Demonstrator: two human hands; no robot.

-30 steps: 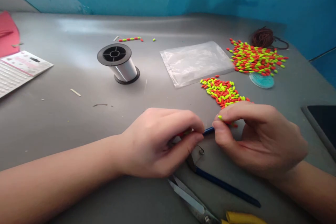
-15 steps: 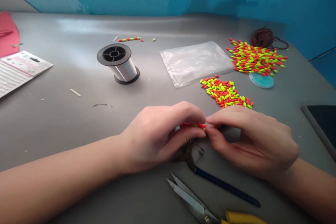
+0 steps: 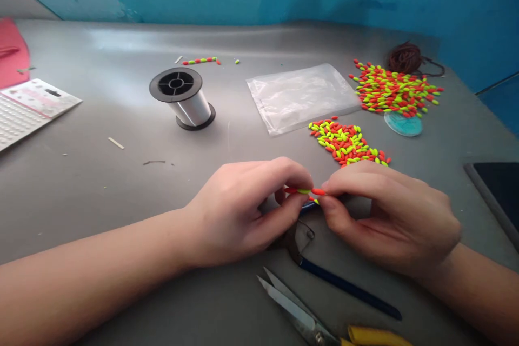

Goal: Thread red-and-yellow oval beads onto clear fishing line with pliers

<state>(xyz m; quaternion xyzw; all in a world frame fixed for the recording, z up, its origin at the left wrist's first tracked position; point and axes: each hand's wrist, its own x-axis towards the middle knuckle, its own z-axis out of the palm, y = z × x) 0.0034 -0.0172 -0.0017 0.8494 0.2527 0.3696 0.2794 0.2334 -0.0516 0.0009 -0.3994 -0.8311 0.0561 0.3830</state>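
Observation:
Between thumb and fingers, my left hand (image 3: 247, 208) pinches a short string of orange-red and yellow-green oval beads (image 3: 303, 191), part of it hidden inside the hand. Facing it, my right hand (image 3: 391, 216) has thumb and forefinger closed at the end of a red bead (image 3: 318, 192) on that string. Any thread there is too fine to make out. Below the hands lie pliers (image 3: 348, 287) with a dark blue handle, partly covered. Nearer still are open-bladed scissors (image 3: 298, 316) with yellow handles. A small bead pile (image 3: 344, 143) sits just beyond my right hand.
Farther right are a larger bead pile (image 3: 393, 89), a teal disc (image 3: 403, 124) and a brown cord bundle (image 3: 405, 58). A clear plastic bag (image 3: 302, 97) lies mid-table. A spool of clear line (image 3: 193, 109) stands to the left, with a bead strand (image 3: 200, 60) behind it.
My fingertips have shifted slightly on the bead string. The red end bead now shows in the gap between my hands, with the left fingertips drawn back a little leftward.

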